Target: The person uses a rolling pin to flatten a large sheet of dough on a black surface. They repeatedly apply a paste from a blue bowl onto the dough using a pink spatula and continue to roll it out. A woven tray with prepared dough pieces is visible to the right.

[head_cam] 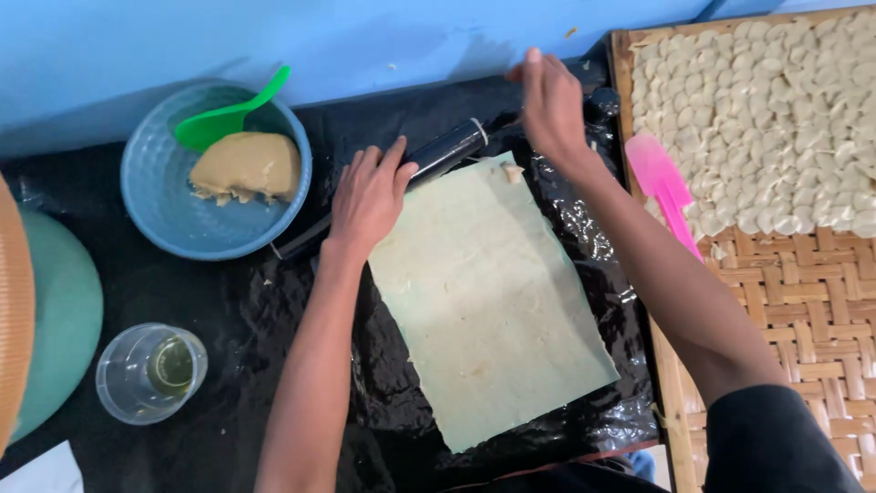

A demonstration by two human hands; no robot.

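Fingers of the left hand (368, 194) press flat on a glossy black rolling pin (415, 169) over thin dough sheet (488, 301); right hand (550, 102) fingers loosely curled.

Pale blue wall (274, 36) behind, glossy black plastic sheet (228, 319) over the work surface, soft even light

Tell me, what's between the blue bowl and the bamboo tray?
In the head view, between the blue bowl and the woven tray lies black plastic sheet carrying flat dough and a black rolling pin.
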